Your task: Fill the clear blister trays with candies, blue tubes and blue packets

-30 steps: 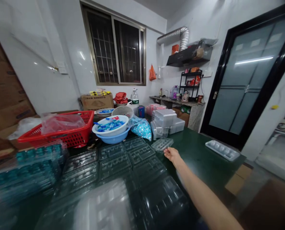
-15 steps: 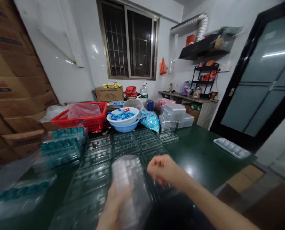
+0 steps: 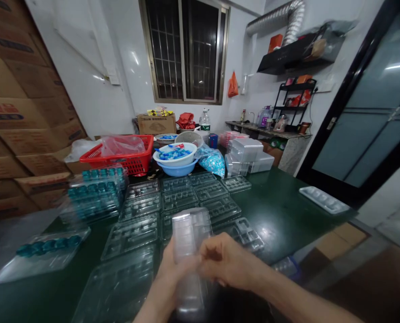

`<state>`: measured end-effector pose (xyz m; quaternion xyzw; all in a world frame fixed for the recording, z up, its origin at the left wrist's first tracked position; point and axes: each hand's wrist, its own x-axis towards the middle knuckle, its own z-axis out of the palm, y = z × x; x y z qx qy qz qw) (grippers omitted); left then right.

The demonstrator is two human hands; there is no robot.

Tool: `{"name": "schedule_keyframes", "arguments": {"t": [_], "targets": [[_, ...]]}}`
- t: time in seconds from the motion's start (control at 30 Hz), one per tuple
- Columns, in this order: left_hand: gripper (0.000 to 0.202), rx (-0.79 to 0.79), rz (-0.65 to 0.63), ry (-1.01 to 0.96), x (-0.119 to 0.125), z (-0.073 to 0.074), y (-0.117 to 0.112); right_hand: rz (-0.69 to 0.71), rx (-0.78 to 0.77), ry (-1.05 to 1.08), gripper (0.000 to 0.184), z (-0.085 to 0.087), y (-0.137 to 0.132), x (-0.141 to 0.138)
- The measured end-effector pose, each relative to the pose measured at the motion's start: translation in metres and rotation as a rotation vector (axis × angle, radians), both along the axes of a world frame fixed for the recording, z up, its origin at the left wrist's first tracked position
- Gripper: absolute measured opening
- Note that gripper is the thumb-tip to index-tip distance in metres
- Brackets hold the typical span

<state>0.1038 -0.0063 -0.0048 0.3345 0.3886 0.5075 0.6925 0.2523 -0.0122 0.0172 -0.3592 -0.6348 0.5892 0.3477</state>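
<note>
My left hand (image 3: 171, 267) is wrapped round a stack of clear plastic trays (image 3: 185, 226), held upright and tilted above the near edge of the table. At the stack's right side my right hand (image 3: 225, 260) is closed, its curled fingers and thumb pinching at the edge; the fingertips are partly hidden. Beneath and beyond both hands, clear compartment trays (image 3: 132, 237) lie in rows on the green table (image 3: 274, 220). One more compartment tray (image 3: 248, 235) lies just beyond my right hand.
To the left are stacked trays of teal pieces (image 3: 95, 193) and a single filled tray (image 3: 48, 246). Further back stand a red basket (image 3: 119, 154), a white basin (image 3: 174, 154) of blue pieces, a bag of blue pieces (image 3: 213, 161) and clear boxes (image 3: 248, 154). A white tray (image 3: 324, 199) lies far right.
My right hand has moved left and down to the stack, which my left hand still holds. The stack now stands more upright, and the camera view has shifted slightly.
</note>
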Motion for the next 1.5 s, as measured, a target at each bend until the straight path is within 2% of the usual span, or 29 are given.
{"name": "schedule_keyframes", "arguments": {"t": [0.07,0.13,0.23,0.3,0.4,0.5,0.6,0.7,0.83,0.9,1.0,1.07,1.1,1.17,1.2,1.27,1.33,1.4,1.5], "targets": [[0.046,-0.092,0.044,-0.016,-0.009,-0.008,0.007,-0.081,0.080,0.031,0.014,0.010,-0.006,0.014],[0.036,-0.204,0.088,-0.046,-0.023,-0.018,0.017,-0.218,0.114,0.117,0.016,0.017,-0.007,0.042],[0.026,-0.281,0.167,-0.082,-0.045,-0.030,0.031,-0.473,0.093,0.325,0.018,0.009,0.006,0.102],[0.025,-0.306,0.171,-0.093,-0.053,-0.035,0.038,-0.624,0.034,0.413,0.021,-0.011,0.023,0.142],[0.026,-0.335,0.166,-0.100,-0.055,-0.041,0.040,-0.897,-0.127,0.528,0.027,-0.056,0.055,0.186],[0.031,-0.352,0.189,-0.057,-0.049,-0.042,0.037,-1.023,-0.227,0.516,0.020,-0.097,0.083,0.204],[0.043,-0.341,0.185,-0.068,-0.040,-0.035,0.030,-1.068,-0.347,0.455,0.013,-0.116,0.106,0.203],[0.058,-0.301,0.153,-0.117,-0.032,-0.020,0.022,-1.049,-0.476,0.353,0.018,-0.116,0.124,0.192],[0.064,-0.262,0.127,-0.107,-0.026,-0.006,0.016,-1.019,-0.600,0.174,0.019,-0.098,0.134,0.177],[0.063,-0.248,0.134,-0.086,-0.025,-0.004,0.015,-1.006,-0.588,0.091,0.018,-0.085,0.126,0.168],[0.063,-0.172,0.141,-0.025,-0.018,-0.001,0.016,-0.947,-0.470,0.018,0.020,-0.060,0.095,0.137],[0.060,-0.095,0.117,0.015,-0.008,0.003,0.015,-0.836,-0.364,0.004,0.023,-0.041,0.065,0.103],[0.058,-0.062,0.097,0.033,-0.002,0.005,0.014,-0.730,-0.309,-0.002,0.024,-0.032,0.049,0.083],[0.051,-0.011,0.070,0.049,0.010,0.009,0.010,-0.344,-0.084,-0.078,0.027,-0.014,0.020,0.045],[0.047,0.009,0.065,0.044,0.015,0.011,0.007,-0.248,-0.034,-0.080,0.027,-0.006,0.009,0.030],[0.043,0.037,0.044,0.022,0.021,0.012,0.002,-0.161,-0.001,-0.060,0.026,0.004,-0.003,0.010],[0.042,0.062,-0.009,0.012,0.022,0.012,-0.001,-0.132,-0.036,-0.032,0.025,0.007,-0.006,0.004],[0.043,0.092,-0.071,0.021,0.020,0.012,-0.004,-0.094,-0.083,-0.017,0.024,0.005,-0.003,0.007],[0.045,0.122,-0.096,0.038,0.019,0.013,-0.007,-0.058,-0.105,-0.011,0.021,-0.003,0.000,0.011]]}}
